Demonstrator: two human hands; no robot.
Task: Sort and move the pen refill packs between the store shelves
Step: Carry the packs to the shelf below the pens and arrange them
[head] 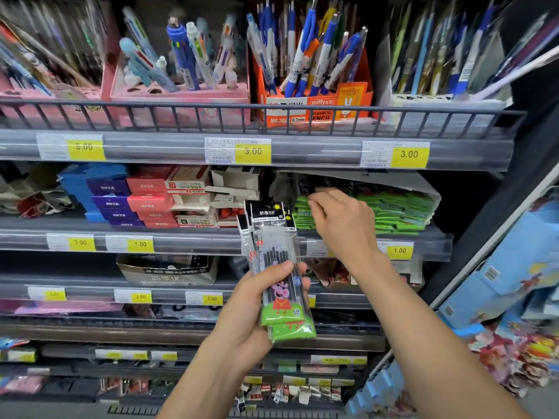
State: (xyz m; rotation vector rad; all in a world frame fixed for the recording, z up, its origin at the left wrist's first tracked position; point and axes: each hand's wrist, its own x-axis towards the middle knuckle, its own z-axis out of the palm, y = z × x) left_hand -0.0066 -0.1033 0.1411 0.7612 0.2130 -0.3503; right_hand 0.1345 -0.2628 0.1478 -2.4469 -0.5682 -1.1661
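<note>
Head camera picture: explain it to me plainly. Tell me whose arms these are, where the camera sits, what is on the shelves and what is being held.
There is no machine here. The camera is worn on a person's head, so you look down their own arms at store shelves.

The left hand has its grip closed on a few clear pen refill packs with black tops and green bottoms. The right hand reaches to a stack of green packs on the second shelf; whether it has pinched one, I cannot tell.

On the top shelf, pens stand in a pink box and an orange box. Left of the hands lie small blue and red boxes. Yellow price tags line the shelf edges.
</note>
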